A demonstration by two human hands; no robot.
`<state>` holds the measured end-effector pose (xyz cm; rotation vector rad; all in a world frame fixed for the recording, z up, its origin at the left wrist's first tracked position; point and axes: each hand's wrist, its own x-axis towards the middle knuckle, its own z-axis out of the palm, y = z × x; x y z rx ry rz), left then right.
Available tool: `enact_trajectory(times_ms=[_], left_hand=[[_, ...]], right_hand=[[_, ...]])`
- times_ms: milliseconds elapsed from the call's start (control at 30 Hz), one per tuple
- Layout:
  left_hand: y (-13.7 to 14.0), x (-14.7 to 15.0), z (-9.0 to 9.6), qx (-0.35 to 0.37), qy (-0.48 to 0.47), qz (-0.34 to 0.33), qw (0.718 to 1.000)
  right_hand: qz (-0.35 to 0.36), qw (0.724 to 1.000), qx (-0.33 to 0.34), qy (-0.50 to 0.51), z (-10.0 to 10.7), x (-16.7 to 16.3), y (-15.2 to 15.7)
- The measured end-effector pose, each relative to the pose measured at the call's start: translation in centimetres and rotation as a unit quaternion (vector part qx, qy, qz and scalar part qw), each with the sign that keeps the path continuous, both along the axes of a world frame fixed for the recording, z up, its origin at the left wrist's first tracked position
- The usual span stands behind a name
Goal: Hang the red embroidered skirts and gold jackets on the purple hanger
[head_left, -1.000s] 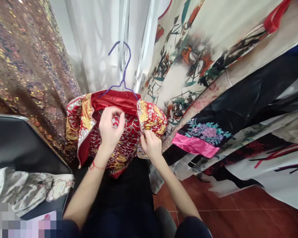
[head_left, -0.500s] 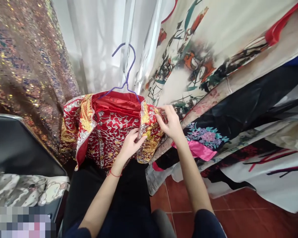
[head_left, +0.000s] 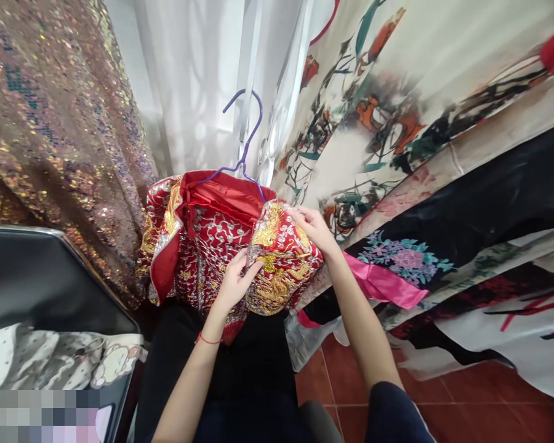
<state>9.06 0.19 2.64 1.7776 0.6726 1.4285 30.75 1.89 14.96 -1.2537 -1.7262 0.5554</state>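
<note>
A red jacket (head_left: 212, 240) with dense gold and silver embroidery rests over my lap, its front parted so the red lining shows. Inside its collar sits a purple wire hanger (head_left: 242, 157), hook upward. My left hand (head_left: 237, 278), with a red string on the wrist, pinches the edge of the right-hand front panel between thumb and fingers. At the shoulder of that same side, my right hand (head_left: 314, 229) grips the embroidered cloth, thumb on the outside; some of its fingertips are hidden by the fabric.
Sequinned fabric (head_left: 64, 111) hangs at the left above a black chair (head_left: 37, 271) with patterned cloth (head_left: 60, 357) on it. White fabric (head_left: 189, 74) hangs behind. Several garments hang at the right, including a floral-print one (head_left: 388, 117) and a pink ribbon (head_left: 388, 283).
The right-hand front panel has been turned further outward, showing more gold embroidery. Both hands keep their places on it. The whole view has shifted slightly.
</note>
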Motion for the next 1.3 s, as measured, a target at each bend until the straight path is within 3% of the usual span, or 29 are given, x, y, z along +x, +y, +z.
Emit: enact_trajectory(times_ms=[167, 300, 467, 633, 767, 833, 933, 1067, 1200, 1300], left_hand=[[-0.4, -1.5, 1.2, -0.015, -0.01, 0.045, 0.999], [-0.1, -3.2, 0.7, -0.078, -0.032, 0.071, 0.994], [2.0, -3.4, -4.2, -0.168, -0.049, 0.102, 0.979], [1.8, -2.4, -9.9, -0.264, -0.065, 0.052, 0.961], [0.5, -2.1, -11.8, -0.286, -0.04, 0.034, 0.957], [0.3, -2.0, -11.7, -0.277, -0.038, 0.047, 0.959], [0.2, -1.9, -10.5, -0.246, -0.034, 0.071, 0.966], [0.1, -2.9, -7.3, -0.193, -0.036, 0.117, 0.973], [0.4, -4.8, -4.1, -0.069, -0.031, 0.221, 0.972], [1.8, -5.3, -4.1, -0.028, 0.001, 0.25, 0.968]], right_hand=[[-0.168, 0.967, 0.19, -0.036, 2.8, -0.4, -3.1], [-0.208, 0.95, 0.211, -0.1, 3.0, -1.2, -6.3], [-0.211, 0.945, 0.182, -0.169, -1.7, -2.1, -9.2], [-0.272, 0.927, 0.191, -0.175, -6.9, -1.2, -10.2], [-0.301, 0.885, 0.257, -0.245, -8.1, -1.7, -10.2], [-0.323, 0.863, 0.276, -0.273, -7.7, -2.4, -9.6], [-0.353, 0.855, 0.258, -0.279, -6.6, -2.6, -7.8], [-0.331, 0.862, 0.257, -0.283, -5.2, -0.7, -6.0], [-0.362, 0.832, 0.31, -0.284, -4.4, 1.3, -6.2], [-0.383, 0.82, 0.311, -0.29, -4.6, 1.8, -6.6]])
